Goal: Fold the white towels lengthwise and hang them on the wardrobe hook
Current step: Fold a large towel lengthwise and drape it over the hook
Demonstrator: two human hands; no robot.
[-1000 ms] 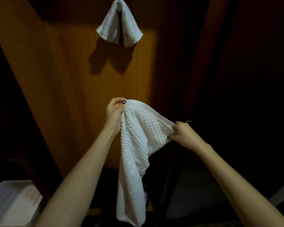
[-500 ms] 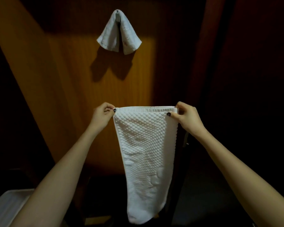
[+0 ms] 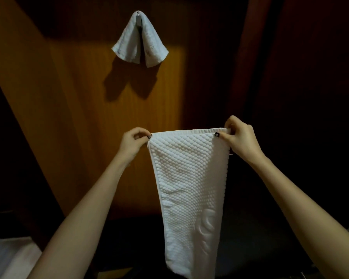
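Observation:
A white waffle-textured towel (image 3: 189, 184) hangs in front of me, its top edge stretched level between my hands. My left hand (image 3: 132, 141) pinches the top left corner. My right hand (image 3: 240, 137) pinches the top right corner, where two layers of the edge meet. The towel's lower end drops out of the bottom of the view. Higher up, a small metal hook (image 3: 138, 17) on the wooden wardrobe panel (image 3: 79, 97) carries another white towel (image 3: 139, 43), draped over it with both ends hanging down.
A dark gap and a reddish-brown door edge (image 3: 242, 67) lie to the right of the lit panel. A white, box-like object (image 3: 6, 256) sits at the bottom left corner. Most of the surroundings are in deep shadow.
My hands moved apart and levelled out, pulling the bunched towel's top edge flat and wide. Over the last half second the right hand rose slightly and the towel hangs straighter.

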